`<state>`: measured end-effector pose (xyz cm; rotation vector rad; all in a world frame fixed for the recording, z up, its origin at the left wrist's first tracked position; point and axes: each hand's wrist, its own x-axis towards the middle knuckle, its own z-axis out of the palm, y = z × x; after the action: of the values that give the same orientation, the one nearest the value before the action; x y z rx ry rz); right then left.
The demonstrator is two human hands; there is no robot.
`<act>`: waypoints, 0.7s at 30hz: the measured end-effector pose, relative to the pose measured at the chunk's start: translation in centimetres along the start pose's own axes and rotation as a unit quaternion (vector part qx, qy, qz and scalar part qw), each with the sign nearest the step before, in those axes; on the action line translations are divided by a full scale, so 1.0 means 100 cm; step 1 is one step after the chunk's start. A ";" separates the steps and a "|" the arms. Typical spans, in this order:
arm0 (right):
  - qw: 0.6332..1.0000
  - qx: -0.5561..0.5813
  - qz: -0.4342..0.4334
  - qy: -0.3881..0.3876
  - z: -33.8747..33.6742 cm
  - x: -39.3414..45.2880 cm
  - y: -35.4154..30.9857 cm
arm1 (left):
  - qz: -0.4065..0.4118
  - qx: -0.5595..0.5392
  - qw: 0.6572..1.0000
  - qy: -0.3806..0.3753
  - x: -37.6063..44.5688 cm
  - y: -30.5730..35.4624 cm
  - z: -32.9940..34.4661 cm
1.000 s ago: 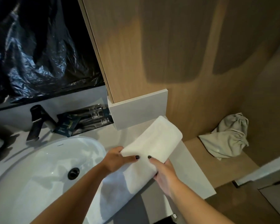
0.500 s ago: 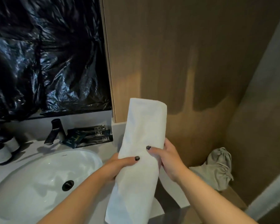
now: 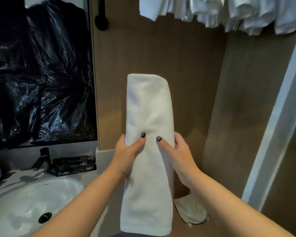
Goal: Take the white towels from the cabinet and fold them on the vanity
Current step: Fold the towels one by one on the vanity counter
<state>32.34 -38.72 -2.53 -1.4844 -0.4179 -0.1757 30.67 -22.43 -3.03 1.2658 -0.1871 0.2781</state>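
The fingers of the left hand [image 3: 126, 156] are curled round the left edge of a folded white towel [image 3: 149, 151], thumb laid across its front with the dark-polished nail pointing to about 1 o'clock; the other fingers are hidden behind the cloth. The towel stands upright as a long narrow strip, its folded top at 12 o'clock from the hands and its free lower end hanging to 6 o'clock, clear of the vanity top [image 3: 15, 178]. The right hand [image 3: 179, 151] grips the towel's right edge at the same height, thumb across the front toward 11 o'clock, fingers wrapped behind. The two thumbnails sit near each other, apart, on the towel's face. Both forearms rise from the lower corners and converge on the towel.

At 8 o'clock from the towel lies the white basin [image 3: 24, 206] with its dark drain [image 3: 45, 217], and behind it a dark faucet [image 3: 43, 158] and a tray of dark toiletry packets [image 3: 75, 165]; their print is too small to read. Black plastic sheeting [image 3: 39, 74] covers the wall at 10 o'clock. At 1 o'clock, white towels [image 3: 229, 12] hang over the cabinet shelf edge. At 5 o'clock, a crumpled pale cloth [image 3: 191, 212] lies on the wooden ledge.
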 end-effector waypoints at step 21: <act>0.956 0.109 -0.270 0.042 0.083 0.083 -0.238 | 0.275 0.138 0.951 -0.030 0.039 0.292 0.025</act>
<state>29.86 -31.49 22.92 -1.1144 -0.7441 -0.6058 25.42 -16.48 25.42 1.4842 -0.5730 0.7663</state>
